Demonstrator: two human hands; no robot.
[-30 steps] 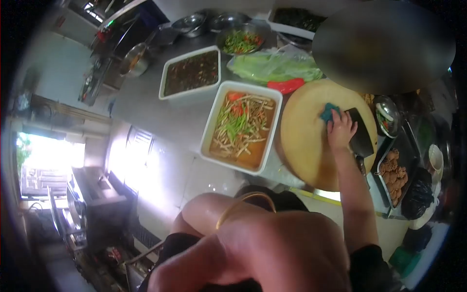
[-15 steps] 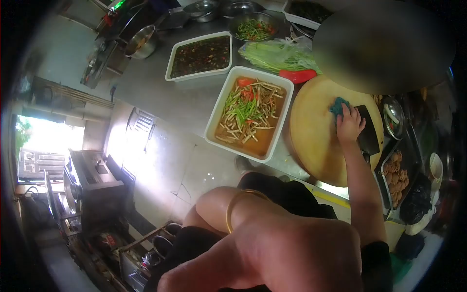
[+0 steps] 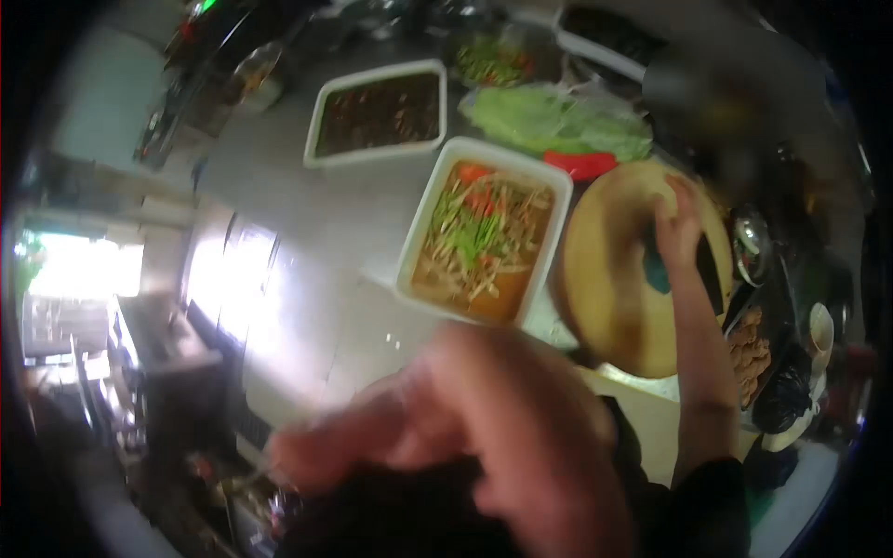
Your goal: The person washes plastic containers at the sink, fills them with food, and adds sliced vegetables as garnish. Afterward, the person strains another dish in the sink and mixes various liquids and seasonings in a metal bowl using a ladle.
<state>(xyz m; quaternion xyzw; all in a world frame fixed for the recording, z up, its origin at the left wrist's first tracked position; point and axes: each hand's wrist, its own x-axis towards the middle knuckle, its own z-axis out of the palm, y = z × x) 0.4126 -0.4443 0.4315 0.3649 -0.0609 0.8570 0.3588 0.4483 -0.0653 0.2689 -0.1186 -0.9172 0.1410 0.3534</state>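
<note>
My right hand (image 3: 682, 226) is over the round wooden chopping board (image 3: 605, 307), slightly blurred. Its fingers look apart, and I see nothing held in them. A teal cloth (image 3: 657, 268) lies on the board below it, beside my wrist. The dark blade of a cleaver (image 3: 710, 275) shows at the board's right side, partly behind my forearm. Close to the camera, my left hand (image 3: 400, 418) is large and smeared by motion. Whether its fingers hold anything is unclear.
A white tub (image 3: 406, 270) of cut vegetables in brownish liquid stands left of the board. Behind are another white tub (image 3: 311, 130) of dark liquid, bagged greens (image 3: 549, 121) and a red object (image 3: 581, 166). Brown food pieces (image 3: 749, 358) sit at the right.
My right hand has come off the teal cloth and moved away from me; the cloth now lies nearer. My left hand has swung into the foreground, and the view has shifted slightly.
</note>
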